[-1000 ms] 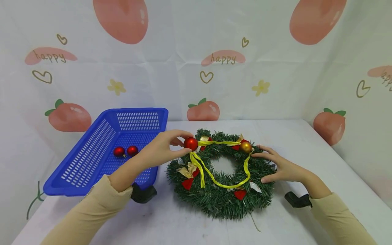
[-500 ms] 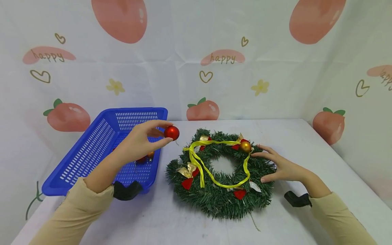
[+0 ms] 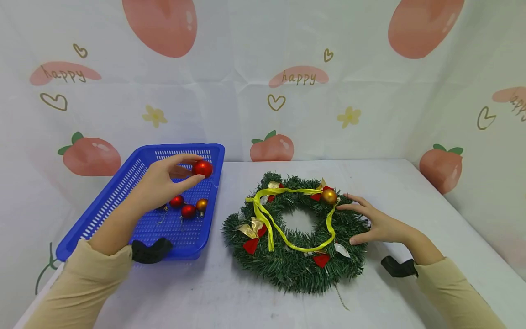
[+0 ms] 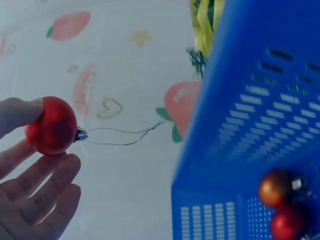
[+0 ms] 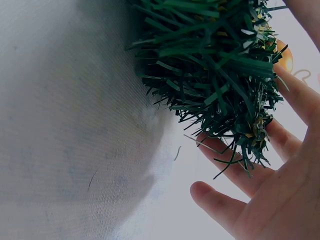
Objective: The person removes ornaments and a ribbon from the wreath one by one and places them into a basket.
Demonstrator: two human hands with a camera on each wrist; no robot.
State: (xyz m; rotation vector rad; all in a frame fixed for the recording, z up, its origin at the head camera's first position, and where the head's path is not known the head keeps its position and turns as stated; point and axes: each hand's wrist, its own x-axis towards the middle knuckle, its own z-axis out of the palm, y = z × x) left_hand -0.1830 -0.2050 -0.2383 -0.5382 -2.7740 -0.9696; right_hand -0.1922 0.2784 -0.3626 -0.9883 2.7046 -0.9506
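Between thumb and fingertips, my left hand (image 3: 154, 185) pinches a shiny red Christmas bauble (image 3: 202, 168) above the blue basket (image 3: 185, 252). In the left wrist view, a thin hanging loop (image 4: 120, 144) trails from the bauble's silver cap. My right hand (image 3: 382, 227) rests on the right side of the green wreath (image 3: 296, 276), its fingers spread and lightly bent against the greenery (image 5: 210, 65). A gold bauble (image 3: 328, 197) sits on the wreath near those fingertips. Yellow ribbon (image 3: 304, 250) lies loosely around the wreath's top, with red and gold bows (image 3: 250, 246) among the needles.
Inside the basket lie red baubles (image 3: 188, 211) and a gold bauble (image 3: 202, 205); my left hand and wrist hide part of it. The basket stands left of the wreath on a white-covered table (image 3: 246, 301). A printed cloth (image 3: 230, 91) hangs behind.
My left hand has carried the red bauble leftward from the wreath's upper left to above the basket. The right hand and wreath have stayed in place.
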